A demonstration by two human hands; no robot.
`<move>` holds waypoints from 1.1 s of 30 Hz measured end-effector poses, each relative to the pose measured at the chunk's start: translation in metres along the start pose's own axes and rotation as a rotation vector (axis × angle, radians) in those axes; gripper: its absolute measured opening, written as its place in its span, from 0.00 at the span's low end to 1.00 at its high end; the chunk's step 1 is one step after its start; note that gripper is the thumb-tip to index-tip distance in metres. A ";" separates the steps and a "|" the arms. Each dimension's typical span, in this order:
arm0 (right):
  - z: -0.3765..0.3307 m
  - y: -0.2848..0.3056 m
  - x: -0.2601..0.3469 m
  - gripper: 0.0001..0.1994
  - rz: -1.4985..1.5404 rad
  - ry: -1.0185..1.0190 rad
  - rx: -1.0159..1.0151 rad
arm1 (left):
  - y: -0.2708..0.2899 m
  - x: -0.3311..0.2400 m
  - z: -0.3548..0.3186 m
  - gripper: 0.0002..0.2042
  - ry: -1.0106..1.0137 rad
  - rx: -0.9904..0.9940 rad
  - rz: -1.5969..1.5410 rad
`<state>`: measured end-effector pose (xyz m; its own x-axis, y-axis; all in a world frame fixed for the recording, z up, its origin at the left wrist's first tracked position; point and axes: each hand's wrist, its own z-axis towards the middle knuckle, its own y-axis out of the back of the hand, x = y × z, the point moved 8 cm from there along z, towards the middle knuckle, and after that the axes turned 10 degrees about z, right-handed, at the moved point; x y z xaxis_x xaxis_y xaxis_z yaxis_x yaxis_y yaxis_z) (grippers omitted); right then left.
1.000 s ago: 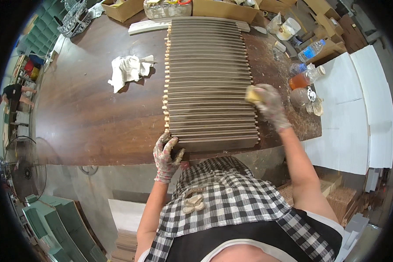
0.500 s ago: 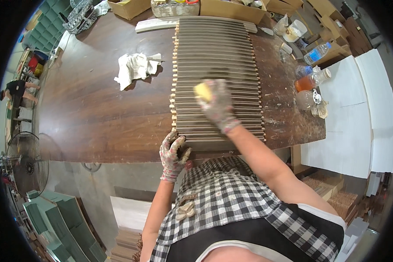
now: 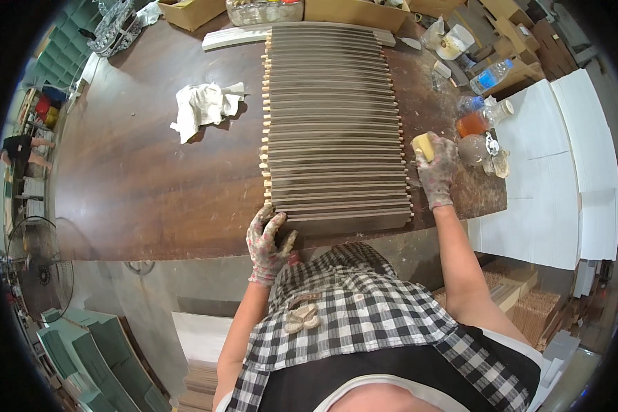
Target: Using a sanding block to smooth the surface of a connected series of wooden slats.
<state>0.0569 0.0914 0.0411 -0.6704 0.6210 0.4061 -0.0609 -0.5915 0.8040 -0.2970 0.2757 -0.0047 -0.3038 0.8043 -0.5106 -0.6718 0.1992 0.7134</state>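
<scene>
A long row of grey-brown wooden slats point(image 3: 333, 123), laid side by side with pale pegs sticking out at both ends, covers the middle of the table. To its right, over the tabletop, my right hand point(image 3: 438, 172), in a stained floral glove, is closed on a yellow sponge point(image 3: 423, 147). My left hand point(image 3: 266, 244), gloved alike, rests at the near left corner of the row. Its fingers are apart and touch the end of the nearest slat, without gripping anything I can see.
A crumpled white cloth point(image 3: 207, 110) lies left on the brown table point(image 3: 137, 185). Several bottles, among them one with amber liquid point(image 3: 475, 123), stand along the right edge beside white boards point(image 3: 529, 178). Cardboard boxes point(image 3: 353, 15) line the far edge. A fan point(image 3: 41, 275) stands left.
My right hand has moved right with the sponge, from over the middle of the slats to beyond their right ends. The left hand stays at the near corner.
</scene>
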 end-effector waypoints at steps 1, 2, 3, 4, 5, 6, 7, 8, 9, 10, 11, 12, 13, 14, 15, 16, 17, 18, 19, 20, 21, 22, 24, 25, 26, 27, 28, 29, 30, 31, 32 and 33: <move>-0.005 0.005 0.006 0.23 0.012 0.035 -0.041 | 0.000 0.000 0.000 0.29 0.002 0.001 0.018; -0.011 -0.002 0.019 0.23 0.125 0.031 -0.018 | 0.001 -0.001 0.001 0.29 -0.001 -0.002 0.025; -0.018 -0.014 0.040 0.23 0.240 0.046 0.010 | 0.001 0.000 0.000 0.28 0.009 0.003 0.031; -0.024 -0.027 0.067 0.24 0.218 0.098 0.026 | 0.002 0.000 0.000 0.28 0.011 -0.013 0.012; -0.030 -0.038 0.097 0.23 0.294 0.146 0.042 | 0.002 0.000 0.000 0.27 0.009 -0.020 0.024; -0.035 -0.049 0.128 0.24 0.270 0.189 0.031 | 0.002 0.001 -0.001 0.27 0.011 -0.019 0.031; -0.038 -0.062 0.159 0.23 0.335 0.220 0.050 | 0.000 0.003 -0.002 0.27 0.022 -0.010 0.039; -0.038 -0.075 0.190 0.24 0.375 0.272 0.072 | -0.001 0.004 -0.003 0.27 0.024 -0.010 0.024; -0.038 -0.085 0.219 0.25 0.399 0.344 0.091 | -0.002 0.006 -0.004 0.27 0.029 -0.001 0.027; -0.036 -0.100 0.241 0.27 0.492 0.331 0.190 | -0.003 0.007 -0.004 0.26 0.027 0.004 0.035; -0.035 -0.108 0.262 0.27 0.515 0.368 0.210 | -0.004 0.007 -0.004 0.26 0.012 -0.002 0.037; -0.036 -0.110 0.274 0.26 0.558 0.397 0.217 | -0.005 0.008 -0.005 0.26 0.019 0.004 0.038; -0.038 -0.114 0.282 0.25 0.597 0.435 0.251 | -0.004 0.008 -0.004 0.26 0.013 -0.005 0.036; -0.039 -0.116 0.283 0.25 0.557 0.441 0.251 | -0.003 0.007 -0.005 0.26 0.005 -0.016 0.033; -0.040 -0.115 0.278 0.24 0.523 0.463 0.244 | -0.003 0.007 -0.004 0.26 0.005 -0.007 0.045; -0.042 -0.110 0.271 0.24 0.503 0.512 0.223 | -0.003 0.006 -0.005 0.26 0.002 0.000 0.055; -0.043 -0.107 0.254 0.24 0.482 0.492 0.256 | -0.003 0.005 -0.005 0.26 0.002 0.004 0.067; -0.039 -0.104 0.231 0.23 0.436 0.442 0.267 | -0.002 0.004 -0.004 0.27 0.008 0.005 0.063; -0.037 -0.093 0.209 0.22 0.418 0.465 0.235 | -0.002 0.004 -0.004 0.27 0.013 0.006 0.059; -0.033 -0.078 0.184 0.20 0.374 0.480 0.192 | -0.002 0.005 -0.004 0.27 0.018 0.011 0.057; -0.028 -0.062 0.158 0.19 0.328 0.517 0.162 | -0.001 0.004 -0.003 0.27 0.017 0.000 0.039; -0.027 -0.042 0.130 0.18 0.255 0.517 0.101 | -0.001 0.005 -0.003 0.27 0.017 -0.007 0.023; -0.023 -0.006 0.068 0.18 0.063 0.332 0.051 | 0.000 0.005 -0.003 0.27 0.018 -0.022 0.012; -0.022 0.006 0.038 0.17 0.007 0.129 0.036 | 0.000 0.005 -0.003 0.27 0.019 -0.026 0.015; -0.028 0.010 0.029 0.16 0.128 0.087 -0.002 | -0.001 0.005 -0.003 0.27 0.014 -0.036 0.016; -0.033 0.008 0.014 0.16 0.256 -0.121 0.015 | -0.001 0.005 -0.003 0.27 0.023 -0.036 0.020; -0.038 0.003 0.037 0.17 0.187 0.054 0.013 | -0.002 0.006 -0.003 0.27 0.025 -0.040 0.020; -0.045 -0.010 0.063 0.18 0.130 0.154 0.029 | -0.002 0.005 -0.003 0.27 0.022 -0.042 0.020; -0.049 -0.029 0.092 0.20 0.226 0.211 0.048 | -0.003 0.006 -0.003 0.27 0.028 -0.034 0.013; -0.053 -0.042 0.126 0.23 0.198 0.299 0.035 | -0.004 0.006 -0.003 0.26 0.031 -0.030 0.008; -0.053 -0.058 0.157 0.25 0.296 0.331 0.044 | -0.004 0.007 -0.002 0.26 0.042 -0.023 0.001; -0.055 -0.070 0.188 0.25 0.322 0.398 0.053 | -0.004 0.007 -0.002 0.26 0.026 -0.035 0.005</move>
<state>-0.1053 0.2208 0.0371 -0.8793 0.1617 0.4479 0.2255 -0.6870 0.6908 -0.2977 0.2792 -0.0123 -0.3242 0.7905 -0.5195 -0.6934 0.1750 0.6990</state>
